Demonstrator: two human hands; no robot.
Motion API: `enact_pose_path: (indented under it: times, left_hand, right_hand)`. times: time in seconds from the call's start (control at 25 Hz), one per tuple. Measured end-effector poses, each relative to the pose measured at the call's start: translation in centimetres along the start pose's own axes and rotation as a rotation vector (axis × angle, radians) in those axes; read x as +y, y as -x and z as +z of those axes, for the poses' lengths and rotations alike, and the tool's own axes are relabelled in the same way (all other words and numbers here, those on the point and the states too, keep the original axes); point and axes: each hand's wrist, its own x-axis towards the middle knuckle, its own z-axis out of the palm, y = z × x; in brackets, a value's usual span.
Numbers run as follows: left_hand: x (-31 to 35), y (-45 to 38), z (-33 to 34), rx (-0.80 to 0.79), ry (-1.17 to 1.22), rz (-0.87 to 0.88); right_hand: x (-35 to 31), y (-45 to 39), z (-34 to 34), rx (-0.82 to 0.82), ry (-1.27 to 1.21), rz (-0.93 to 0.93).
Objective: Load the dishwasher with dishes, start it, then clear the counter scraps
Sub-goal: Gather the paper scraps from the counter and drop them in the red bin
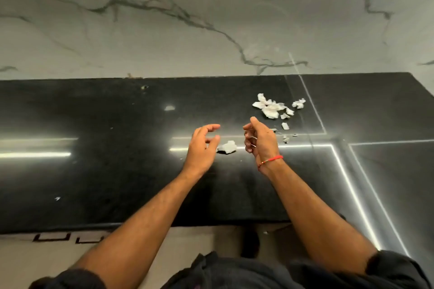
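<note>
Judging by the dishless black counter [117, 171], only scrap clearing seems left: both hands hover loosely curled and grasping nothing, left hand [203, 145] just beside 1 crumpled paper scrap [227, 147] lying roughly left-right, right hand [258, 141] near the main scrap pile [270, 107], itself strung left-right toward the marble wall [164, 42].

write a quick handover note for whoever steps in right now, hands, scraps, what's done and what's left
Left hand: open, fingers loosely curled, nothing in its grip, beside a crumpled paper scrap.
Right hand: fingers curled; something small and pale may be in the grip, too unclear to call.
Main pile of torn paper scraps lies on the black counter beyond the right hand, smaller bits trailing toward it.
Dishwasher is out of view, so its state is unknown.
Left: gather all scraps off the counter.
</note>
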Motion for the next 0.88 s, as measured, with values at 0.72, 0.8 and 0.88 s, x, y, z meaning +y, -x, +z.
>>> enact_pose_path:
  times: [0.72,0.8,0.88]
  left_hand:
    - [0.5,-10.0,15.6,-0.098,-0.476,-0.009]
    - [0.1,-10.2,15.2,-0.188,-0.525,-0.081]
    - [-0.3,-9.8,16.0,-0.316,-0.678,-0.033]
  right_hand:
    - [-2.7,-16.5,-18.5,0.013,0.859,-0.573]
    - [-3.7,-18.8,-21.5,0.122,0.906,-0.585]
    - [-3.5,-20.6,-23.0,0.088,1.041,-0.404]
